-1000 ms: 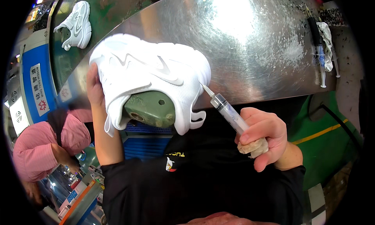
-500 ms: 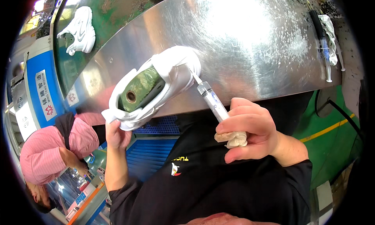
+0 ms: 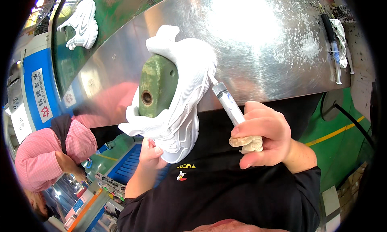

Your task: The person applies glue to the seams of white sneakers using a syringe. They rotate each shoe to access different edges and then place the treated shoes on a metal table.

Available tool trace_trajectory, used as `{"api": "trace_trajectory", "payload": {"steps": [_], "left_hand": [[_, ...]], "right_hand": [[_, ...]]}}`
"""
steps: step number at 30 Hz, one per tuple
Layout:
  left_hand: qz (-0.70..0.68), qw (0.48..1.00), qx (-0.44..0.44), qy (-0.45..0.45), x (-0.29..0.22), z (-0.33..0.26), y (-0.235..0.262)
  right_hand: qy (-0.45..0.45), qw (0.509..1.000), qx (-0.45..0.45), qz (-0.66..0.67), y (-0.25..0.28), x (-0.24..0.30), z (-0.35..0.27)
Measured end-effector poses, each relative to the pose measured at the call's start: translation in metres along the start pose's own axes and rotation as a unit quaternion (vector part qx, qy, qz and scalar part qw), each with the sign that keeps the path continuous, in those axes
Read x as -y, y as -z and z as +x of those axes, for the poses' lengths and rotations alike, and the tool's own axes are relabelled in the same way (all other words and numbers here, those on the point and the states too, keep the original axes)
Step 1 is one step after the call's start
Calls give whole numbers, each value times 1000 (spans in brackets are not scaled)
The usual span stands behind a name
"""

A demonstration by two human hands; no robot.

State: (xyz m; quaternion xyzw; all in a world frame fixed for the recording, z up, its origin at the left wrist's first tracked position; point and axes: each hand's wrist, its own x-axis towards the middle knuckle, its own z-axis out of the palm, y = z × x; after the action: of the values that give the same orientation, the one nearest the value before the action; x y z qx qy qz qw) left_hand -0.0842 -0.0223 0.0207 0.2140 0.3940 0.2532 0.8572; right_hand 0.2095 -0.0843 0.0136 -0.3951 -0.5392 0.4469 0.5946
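Note:
My left hand (image 3: 153,154) grips a white sneaker (image 3: 183,99) by its heel end, tilted so its side and sole edge show. Inside the sneaker sits a green shoe last (image 3: 159,85) with a round hole in it, and the tongue stands up beyond it. My right hand (image 3: 264,137) is closed around a clear syringe (image 3: 228,104) and also holds a crumpled off-white cloth (image 3: 250,144) between its fingers. The syringe's narrow tip is at the edge of the sneaker's toe; whether it touches I cannot tell.
A shiny metal tabletop (image 3: 258,77) lies beneath and beyond the sneaker. Another white sneaker (image 3: 84,24) rests on the green surface at the far left. At the right end lie a syringe (image 3: 337,61) and a white cloth (image 3: 340,32). A person in pink (image 3: 60,151) works at left.
My left hand has moved right and turned the sneaker, so its side now faces me. The syringe in my right hand has shifted slightly right and nearer, still by the toe.

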Motion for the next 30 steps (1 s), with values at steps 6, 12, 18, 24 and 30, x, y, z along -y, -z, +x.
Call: {"api": "trace_trajectory", "payload": {"steps": [6,12,18,24,30], "left_hand": [[-2,1000,15,25,14,8,-12],[-24,998,40,41,17,11,-20],[-84,987,97,92,20,17,-26],[-61,977,135,156,17,23,-27],[-88,964,197,158,23,32,-29]], "right_hand": [[-4,1000,31,-1,0,7,4],[-1,999,35,10,-9,12,4],[2,999,37,19,-16,19,6],[-5,998,57,20,-13,27,12],[-91,987,128,44,2,57,7]]}}
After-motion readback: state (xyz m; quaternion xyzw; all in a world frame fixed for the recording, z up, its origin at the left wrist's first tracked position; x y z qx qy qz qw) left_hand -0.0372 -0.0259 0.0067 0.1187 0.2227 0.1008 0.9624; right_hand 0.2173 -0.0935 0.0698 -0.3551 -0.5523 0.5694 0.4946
